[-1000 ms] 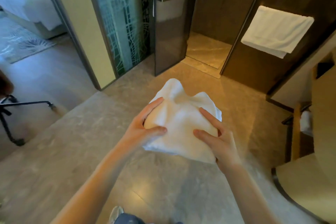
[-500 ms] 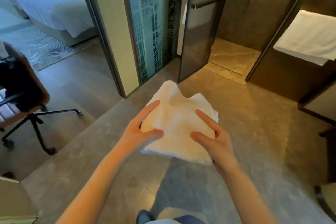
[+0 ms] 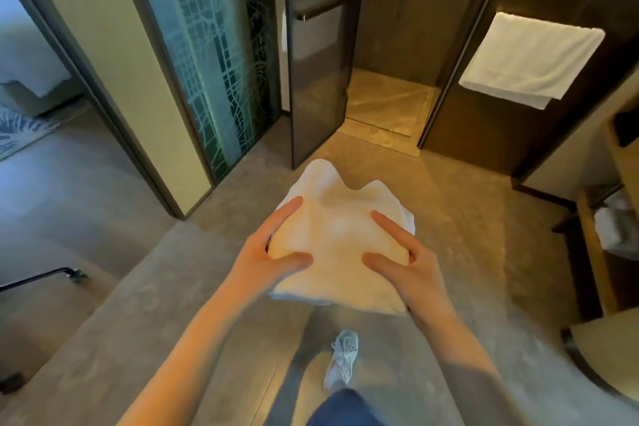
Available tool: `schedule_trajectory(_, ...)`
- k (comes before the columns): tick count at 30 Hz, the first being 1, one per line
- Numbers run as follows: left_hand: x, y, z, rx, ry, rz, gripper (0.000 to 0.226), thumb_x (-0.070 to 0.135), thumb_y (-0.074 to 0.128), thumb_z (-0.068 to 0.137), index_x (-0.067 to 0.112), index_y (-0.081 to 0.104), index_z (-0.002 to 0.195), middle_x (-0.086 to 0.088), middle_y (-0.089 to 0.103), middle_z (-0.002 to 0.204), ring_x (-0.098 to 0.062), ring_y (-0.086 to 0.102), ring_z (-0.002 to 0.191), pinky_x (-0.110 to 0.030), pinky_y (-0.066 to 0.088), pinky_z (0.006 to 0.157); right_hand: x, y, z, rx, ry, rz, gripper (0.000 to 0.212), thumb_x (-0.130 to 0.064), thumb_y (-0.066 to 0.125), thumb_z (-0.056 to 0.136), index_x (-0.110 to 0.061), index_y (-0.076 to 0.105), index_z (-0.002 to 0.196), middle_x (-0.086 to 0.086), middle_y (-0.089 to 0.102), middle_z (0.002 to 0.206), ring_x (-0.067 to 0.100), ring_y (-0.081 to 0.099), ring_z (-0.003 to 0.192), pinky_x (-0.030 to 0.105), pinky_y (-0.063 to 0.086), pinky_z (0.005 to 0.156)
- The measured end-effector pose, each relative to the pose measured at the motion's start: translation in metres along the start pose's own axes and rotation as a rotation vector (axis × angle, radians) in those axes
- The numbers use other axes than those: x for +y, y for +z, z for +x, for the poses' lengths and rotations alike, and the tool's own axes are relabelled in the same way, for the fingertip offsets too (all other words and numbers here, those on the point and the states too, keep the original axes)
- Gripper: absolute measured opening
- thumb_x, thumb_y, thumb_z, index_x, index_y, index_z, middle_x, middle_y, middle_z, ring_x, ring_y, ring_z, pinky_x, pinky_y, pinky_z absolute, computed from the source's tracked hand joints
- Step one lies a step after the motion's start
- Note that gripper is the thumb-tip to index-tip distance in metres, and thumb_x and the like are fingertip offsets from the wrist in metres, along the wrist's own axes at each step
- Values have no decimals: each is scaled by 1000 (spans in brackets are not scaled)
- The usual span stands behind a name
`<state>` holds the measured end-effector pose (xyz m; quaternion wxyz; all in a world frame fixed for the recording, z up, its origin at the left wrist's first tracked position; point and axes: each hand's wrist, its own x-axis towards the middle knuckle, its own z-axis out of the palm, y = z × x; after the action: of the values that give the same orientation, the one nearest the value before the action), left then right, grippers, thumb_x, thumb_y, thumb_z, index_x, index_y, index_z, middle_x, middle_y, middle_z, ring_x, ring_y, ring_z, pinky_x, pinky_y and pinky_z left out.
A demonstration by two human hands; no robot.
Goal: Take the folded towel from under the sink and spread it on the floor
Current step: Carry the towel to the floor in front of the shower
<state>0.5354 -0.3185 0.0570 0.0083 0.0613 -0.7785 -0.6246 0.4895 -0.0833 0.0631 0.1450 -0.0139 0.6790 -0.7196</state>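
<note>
A white folded towel is held in the air in front of me, above the grey stone floor. My left hand grips its left edge, thumb on top and fingers underneath. My right hand grips its right edge the same way. The towel is still bundled in folds, its far edge humped into two peaks. The sink is out of view.
An open smoked-glass door leads to a shower stall ahead. Another white towel hangs on the right wall. A wooden shelf unit stands at right. A chair leg lies at left. My shoe steps forward.
The view has swung back to the right and I have stepped forward; a shoe now shows below. The towel stays gripped in both hands, still folded.
</note>
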Motion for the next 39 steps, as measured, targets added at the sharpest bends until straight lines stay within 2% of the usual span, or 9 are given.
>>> schedule_trajectory(3, 14, 11, 60, 11, -13, -8, 80, 15, 78, 79, 69, 43, 126, 34, 41, 134, 7, 45, 116, -11, 46, 73, -11, -20, 60, -3, -1, 16, 59, -2, 80, 73, -43, 70, 114, -19, 73, 103, 8, 70, 94, 29, 60, 74)
schedule_trajectory(8, 42, 31, 166, 10, -1, 16, 79, 19, 79, 77, 64, 43, 130, 33, 46, 135, 5, 50, 118, -18, 48, 83, -39, -57, 165, -6, -9, 7, 60, -6, 82, 70, -49, 70, 109, -18, 72, 103, 6, 68, 93, 24, 58, 70)
schedule_trajectory(13, 59, 55, 258, 6, 7, -5, 80, 13, 81, 75, 64, 47, 128, 41, 51, 125, 12, 52, 112, -7, 46, 78, -63, -93, 244, 33, -44, -14, 59, -6, 82, 72, -46, 69, 114, -9, 71, 112, 15, 67, 103, 36, 59, 84)
schedule_trajectory(18, 62, 70, 336, -43, -8, -37, 79, 8, 78, 79, 60, 48, 130, 35, 51, 133, 3, 49, 125, -27, 50, 95, -73, -117, 314, 89, -18, -89, 59, -12, 79, 72, -58, 67, 107, -10, 68, 114, 13, 66, 101, 32, 60, 81)
schedule_trajectory(22, 54, 70, 402, -56, -40, -70, 79, 3, 78, 78, 55, 51, 131, 26, 49, 141, -5, 45, 133, -44, 43, 107, -72, -123, 375, 106, -4, -89, 59, -11, 81, 72, -55, 68, 108, -23, 71, 102, 0, 67, 93, 20, 57, 73)
schedule_trajectory(24, 49, 66, 440, -70, -61, -78, 78, 4, 79, 77, 57, 53, 128, 29, 50, 139, -5, 46, 133, -46, 43, 107, -71, -122, 409, 132, 1, -87, 58, -12, 82, 71, -55, 68, 108, -27, 71, 97, -5, 66, 89, 15, 54, 68)
schedule_trajectory(29, 38, 51, 553, -126, -85, -110, 81, 11, 84, 65, 58, 56, 125, 26, 54, 135, 3, 58, 115, -35, 55, 92, -75, -116, 504, 214, -14, -98, 59, -12, 82, 71, -54, 68, 110, -21, 68, 108, -8, 64, 89, 13, 52, 66)
schedule_trajectory(33, 39, 39, 639, -198, -60, -104, 80, 16, 81, 60, 58, 57, 124, 36, 58, 123, 10, 59, 107, -16, 53, 78, -88, -114, 573, 253, -21, -124, 59, -16, 82, 71, -56, 65, 112, -26, 64, 113, -11, 61, 92, 13, 53, 66)
schedule_trajectory(39, 51, 39, 754, -332, -10, -70, 81, 11, 84, 69, 57, 52, 128, 38, 53, 124, 13, 56, 106, -11, 51, 73, -113, -130, 662, 305, -18, -174, 59, -27, 80, 72, -60, 59, 117, -33, 58, 114, -2, 59, 102, 17, 56, 68)
